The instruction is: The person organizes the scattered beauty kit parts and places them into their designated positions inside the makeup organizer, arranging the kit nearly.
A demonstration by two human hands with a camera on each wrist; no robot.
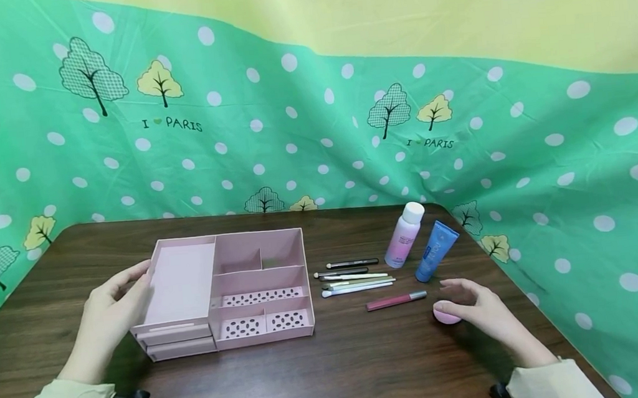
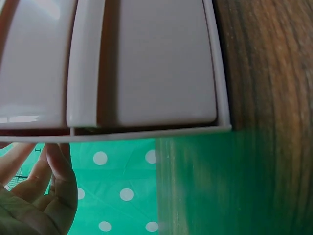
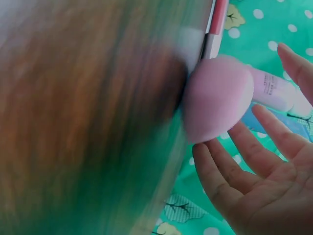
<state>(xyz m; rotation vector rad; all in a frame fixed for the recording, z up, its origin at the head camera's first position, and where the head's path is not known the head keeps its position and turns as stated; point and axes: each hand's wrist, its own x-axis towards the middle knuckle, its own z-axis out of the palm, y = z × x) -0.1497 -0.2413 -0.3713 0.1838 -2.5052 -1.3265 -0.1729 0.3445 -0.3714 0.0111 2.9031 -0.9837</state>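
A pink desktop organizer (image 1: 187, 281) with two small drawers and several open compartments stands on the left of the table. My left hand (image 1: 111, 312) touches its left side with the fingertips, as the left wrist view also shows beside the drawer fronts (image 2: 156, 63). Near the table's right side lies a pink makeup sponge (image 1: 446, 314), rounded in the right wrist view (image 3: 220, 98). Around it my right hand (image 1: 476, 311) is spread, with the fingers loosely bent and the thumb apart from the sponge in the wrist view. Left of the sponge lies a lip gloss tube (image 1: 396, 301).
Several makeup brushes (image 1: 356, 277) lie side by side right of the organizer. Behind the sponge are a pink-and-purple bottle with a white cap (image 1: 403, 237) and a blue squeeze tube (image 1: 436, 252). A green dotted curtain (image 1: 312, 112) hangs along the table's back and right edges.
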